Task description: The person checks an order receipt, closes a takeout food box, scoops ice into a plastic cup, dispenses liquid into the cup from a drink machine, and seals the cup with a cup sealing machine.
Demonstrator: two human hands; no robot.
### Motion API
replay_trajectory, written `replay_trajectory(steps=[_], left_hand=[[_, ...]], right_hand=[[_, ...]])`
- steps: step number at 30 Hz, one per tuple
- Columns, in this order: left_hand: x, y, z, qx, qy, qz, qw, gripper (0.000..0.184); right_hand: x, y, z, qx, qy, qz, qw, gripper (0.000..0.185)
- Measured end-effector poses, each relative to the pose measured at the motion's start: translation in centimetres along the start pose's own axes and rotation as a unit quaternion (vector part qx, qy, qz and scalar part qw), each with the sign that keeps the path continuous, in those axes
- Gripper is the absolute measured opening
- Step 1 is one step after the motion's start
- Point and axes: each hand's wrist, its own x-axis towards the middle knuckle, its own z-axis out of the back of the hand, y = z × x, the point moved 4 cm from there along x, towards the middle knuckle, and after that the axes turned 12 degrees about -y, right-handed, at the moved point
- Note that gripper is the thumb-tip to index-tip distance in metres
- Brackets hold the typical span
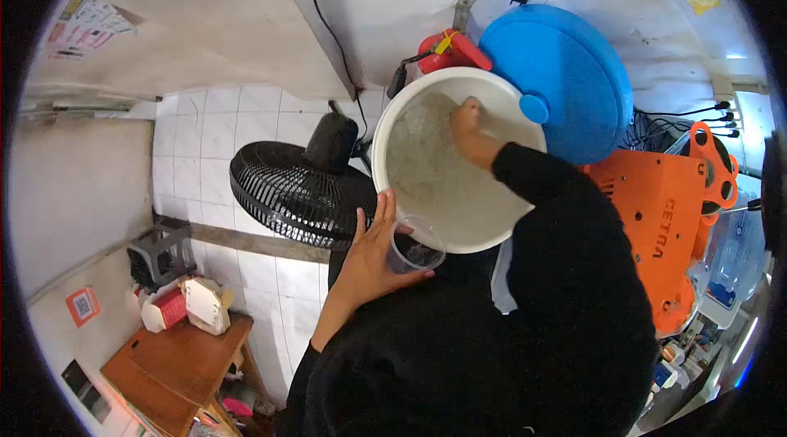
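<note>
A round white tub (379, 160) stands in front of me, holding pale, cloudy contents with clear lumps (422, 129) that look like ice. My right hand (469, 127) reaches down inside it, its fingers closed; whatever they may grip is hidden. By the tub's near rim, my left hand (370, 261) is wrapped around a clear plastic cup (420, 242). The cup's mouth faces up, and something dark shows through it, either contents or my black clothing behind.
A blue round lid (557, 76) leans beside the tub, with a red object (455, 52) behind. On the left is a black fan (299, 191); on the right, an orange machine (648, 224). A wooden table (176, 359) stands lower left.
</note>
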Motion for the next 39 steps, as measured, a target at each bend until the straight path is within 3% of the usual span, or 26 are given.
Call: replay_trajectory(steps=[1,4,7,10,12,16,19,25,28,31,34,36,39], left_hand=[[0.4,0.0,0.2,-0.027,0.005,0.007,1.0,0.128],[0.3,0.6,-0.3,-0.071,0.006,0.007,0.997,0.119],[0.2,1.1,-0.8,-0.087,0.0,-0.003,0.996,0.111],[0.2,1.1,-0.9,-0.093,0.003,0.02,0.995,0.111],[0.5,0.9,-0.9,-0.057,0.009,0.011,0.998,0.108],[0.5,0.9,-1.4,-0.09,-0.019,0.02,0.996,0.082],[0.6,1.0,-1.5,-0.079,-0.027,0.016,0.996,0.084],[0.9,0.8,-1.3,-0.086,-0.042,0.01,0.995,0.084],[1.0,0.5,-1.1,-0.092,-0.035,0.02,0.995,0.084],[1.1,0.1,-0.5,-0.041,-0.038,0.023,0.998,0.085],[1.2,-0.9,0.7,-0.001,-0.055,0.043,0.998,0.085],[1.4,-0.8,1.4,0.01,-0.121,0.052,0.991,0.082],[2.7,-0.9,2.1,0.031,-0.22,0.038,0.974,0.07]], right_hand=[[-1.2,-1.7,0.6,0.018,-0.068,-0.013,0.997,0.018],[-4.0,-4.4,2.2,0.109,-0.101,0.02,0.989,0.02],[-3.0,-0.6,-0.7,0.13,-0.058,0.097,0.985,0.02],[-2.2,2.7,-1.5,0.063,-0.11,0.153,0.98,0.021],[-2.3,3.5,-3.3,0.211,-0.073,0.128,0.966,0.023],[-1.2,6.1,-5.4,0.203,-0.091,0.186,0.957,0.029],[-1.8,6.7,-1.5,0.313,0.011,0.226,0.922,0.036],[-3.0,10.1,-0.8,0.406,0.037,0.202,0.891,0.036],[-4.3,8.0,-0.2,0.528,-0.009,0.143,0.837,0.032],[-4.4,5.4,1.5,0.568,-0.019,0.117,0.814,0.026],[-5.8,1.4,3.6,0.647,-0.115,0.124,0.744,0.022],[-7.4,-2.0,5.7,0.658,-0.049,0.09,0.746,0.021],[-9.6,-8.4,8.4,0.626,-0.072,0.102,0.769,0.022]])
